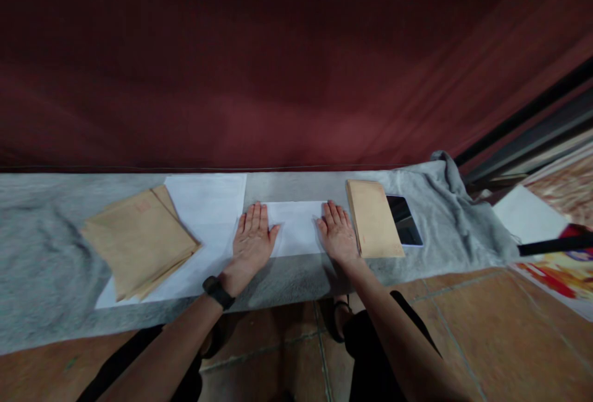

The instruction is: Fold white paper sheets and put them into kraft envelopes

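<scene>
A narrow white sheet of paper [296, 226], seemingly folded, lies lengthwise in front of me on a grey cloth. Flat on its left end rests my left hand [254, 235], fingers stretched forward and thumb out; a dark watch is on that wrist. My right hand [339, 234] presses flat on the right end, its fingers extended too. Just right of it is a stack of brown envelopes [377, 220]. To the left, larger white sheets [215, 204] lie partly under a fanned pile of brown envelopes [143, 241]. Neither hand grips anything.
The grey cloth [41, 254] covers a long narrow surface against a dark red curtain-like backdrop [278, 81]. A dark-screened phone [406, 221] sits partly beneath the right envelopes. Lower right are a colourful printed sheet [565, 272] and the tiled floor [463, 322].
</scene>
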Available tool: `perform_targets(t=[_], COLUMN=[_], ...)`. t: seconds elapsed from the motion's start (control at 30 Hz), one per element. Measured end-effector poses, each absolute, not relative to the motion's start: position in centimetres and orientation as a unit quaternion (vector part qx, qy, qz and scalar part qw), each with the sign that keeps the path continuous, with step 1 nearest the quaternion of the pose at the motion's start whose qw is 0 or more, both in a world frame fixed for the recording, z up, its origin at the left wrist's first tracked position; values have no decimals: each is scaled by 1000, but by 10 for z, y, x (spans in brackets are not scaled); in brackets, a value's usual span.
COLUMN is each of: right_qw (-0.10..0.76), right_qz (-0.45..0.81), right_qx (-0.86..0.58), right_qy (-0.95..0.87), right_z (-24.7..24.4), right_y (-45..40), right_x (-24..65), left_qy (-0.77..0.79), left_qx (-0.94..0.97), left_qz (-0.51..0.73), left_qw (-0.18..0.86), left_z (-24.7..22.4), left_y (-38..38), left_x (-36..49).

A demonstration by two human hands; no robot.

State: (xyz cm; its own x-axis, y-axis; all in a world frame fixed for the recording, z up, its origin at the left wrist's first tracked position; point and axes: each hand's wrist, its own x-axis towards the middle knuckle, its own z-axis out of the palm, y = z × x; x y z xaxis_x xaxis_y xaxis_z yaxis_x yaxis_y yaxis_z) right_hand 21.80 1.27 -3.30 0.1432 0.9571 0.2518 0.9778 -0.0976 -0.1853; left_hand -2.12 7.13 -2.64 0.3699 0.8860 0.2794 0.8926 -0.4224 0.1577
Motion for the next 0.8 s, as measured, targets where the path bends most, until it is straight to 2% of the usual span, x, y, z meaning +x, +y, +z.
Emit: perform_targets(t=[0.8], right_qw=[144], right_qz=[-40], right_qx=[-743], right_qy=[-652], right_z=[-27], right_y=[10], right_x=[221], left_qy=[-535], left_qx=[-832], left_qz=[-145], left_qw=[-4], left_z=[-19], left_y=[57], left_x=[-38])
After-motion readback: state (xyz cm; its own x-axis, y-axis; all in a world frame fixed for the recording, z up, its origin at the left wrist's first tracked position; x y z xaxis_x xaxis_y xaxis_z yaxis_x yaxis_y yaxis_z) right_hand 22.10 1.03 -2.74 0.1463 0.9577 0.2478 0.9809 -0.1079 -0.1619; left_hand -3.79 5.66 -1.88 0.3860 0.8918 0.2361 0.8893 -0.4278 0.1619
